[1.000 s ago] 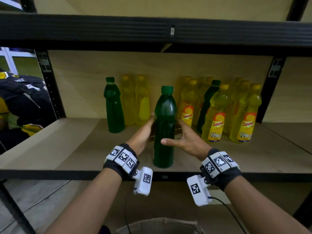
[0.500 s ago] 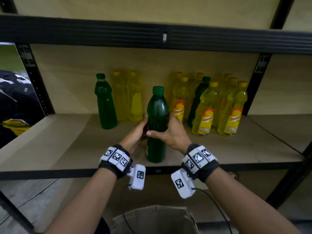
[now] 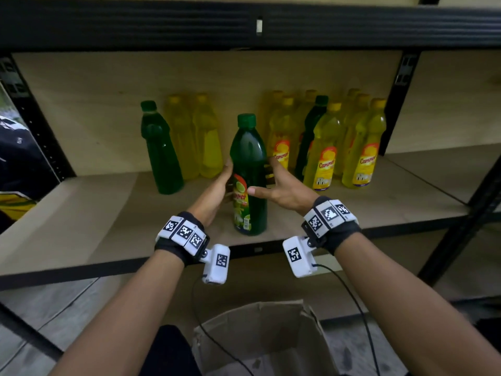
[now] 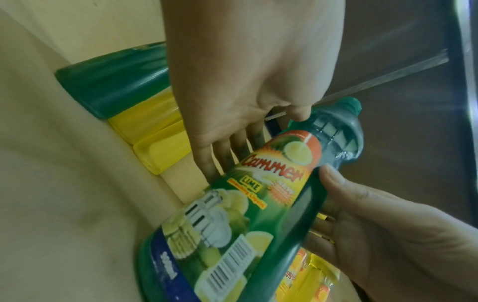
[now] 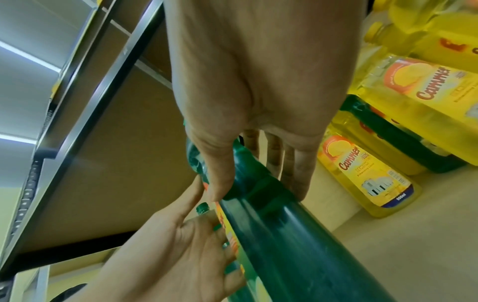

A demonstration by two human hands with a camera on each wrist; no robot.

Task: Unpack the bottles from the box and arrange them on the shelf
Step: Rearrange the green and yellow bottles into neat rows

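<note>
A dark green bottle with a green cap stands upright near the front edge of the wooden shelf. Its lime label faces front-left. My left hand holds its left side, fingers behind the label and thumb near the shoulder. My right hand holds its right side, thumb across the front and fingers behind. In the right wrist view the thumb lies on the bottle, and the left hand wraps the label. The cardboard box sits open on the floor below my arms.
Another green bottle and two yellow bottles stand at the back left. Several yellow bottles with one green bottle among them crowd the back right. A black upper shelf beam runs overhead; black posts flank the bay.
The green bottle has turned in my hands, so its label now shows at the front. Both hands stay on its sides, and my right thumb has lifted off the front.
</note>
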